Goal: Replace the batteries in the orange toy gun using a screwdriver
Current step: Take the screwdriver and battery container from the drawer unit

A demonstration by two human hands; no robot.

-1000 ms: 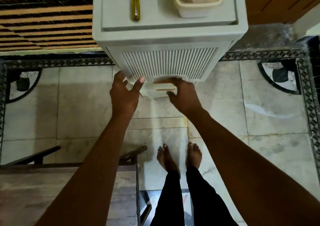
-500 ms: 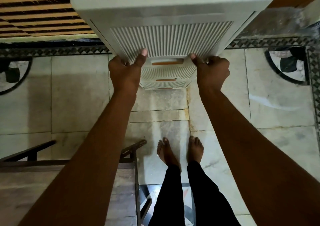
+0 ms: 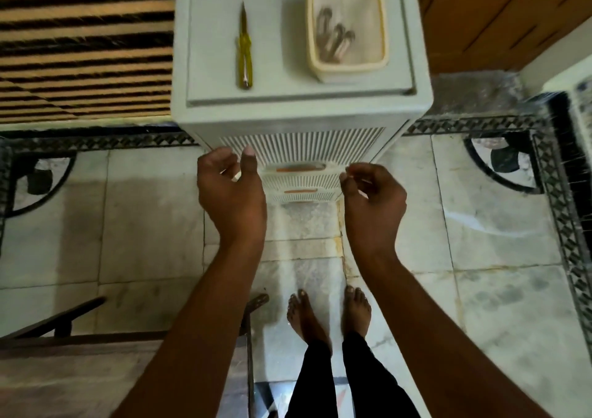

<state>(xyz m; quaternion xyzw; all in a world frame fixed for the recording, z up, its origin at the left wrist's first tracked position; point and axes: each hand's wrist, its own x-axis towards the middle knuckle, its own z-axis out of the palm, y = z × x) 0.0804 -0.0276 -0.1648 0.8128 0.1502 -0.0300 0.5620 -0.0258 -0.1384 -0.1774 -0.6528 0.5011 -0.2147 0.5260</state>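
Two hands — left [image 3: 232, 190], right [image 3: 373, 201] — loosely curled, empty; one screwdriver [image 3: 245, 49], one tub [image 3: 347, 28] atop cabinet [image 3: 298, 113].

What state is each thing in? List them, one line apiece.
Screwdriver: lying flat on the cabinet top, untouched.
Tub: open, upright on the cabinet top, batteries lying inside.
Drawer cabinet: upright on the floor, drawers look closed.
Left hand: fingers loosely curled, holding nothing, at the top drawer front.
Right hand: fingers loosely curled, holding nothing, beside the drawers.
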